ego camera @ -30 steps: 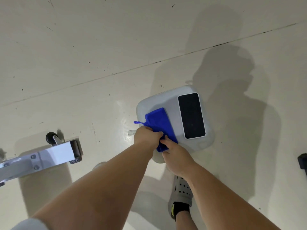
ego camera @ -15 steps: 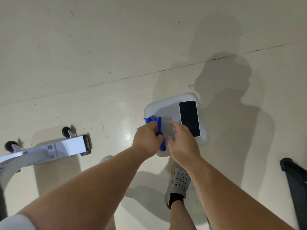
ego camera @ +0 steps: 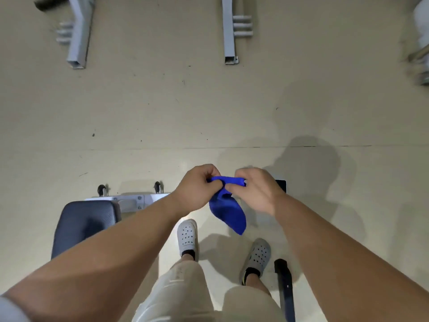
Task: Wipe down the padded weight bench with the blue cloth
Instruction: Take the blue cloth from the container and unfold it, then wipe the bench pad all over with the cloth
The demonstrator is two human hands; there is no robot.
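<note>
Cloth (ego camera: 228, 209) off the floor-level lid now: half a second back both hands were down at a pale plastic container with a dark phone lying on it, the blue cloth bunched between them. Now the person stands upright and the cloth hangs in the air between the hands, most of it drooping to a point above the floor.

Left hand (ego camera: 197, 188): fingers curled tight, pinching the cloth's upper left edge. Right hand (ego camera: 256, 190): fingers closed on the upper right edge. Looks like the cloth is being opened or refolded; judgement only.

Bench pad (ego camera: 83, 225), dark and padded, has come into view at lower left, partly behind the left forearm, well apart from the cloth. No contact yet, so I judge wiping has not begun; pickup is done, and a turn left to the surface should follow.

Counts:
- cloth, one
- hands, two, both on it
- bench pad, one, on a white frame (ego camera: 133, 201) with two small black wheels (ego camera: 102, 189)
- perforated clogs (ego camera: 186, 235), two
- grey steel legs (ego camera: 228, 29) at top, two, other equipment
- dark phone corner (ego camera: 281, 185), one, mostly hidden behind the right hand
- black bar (ego camera: 284, 284) at lower right, one, unidentified
</note>
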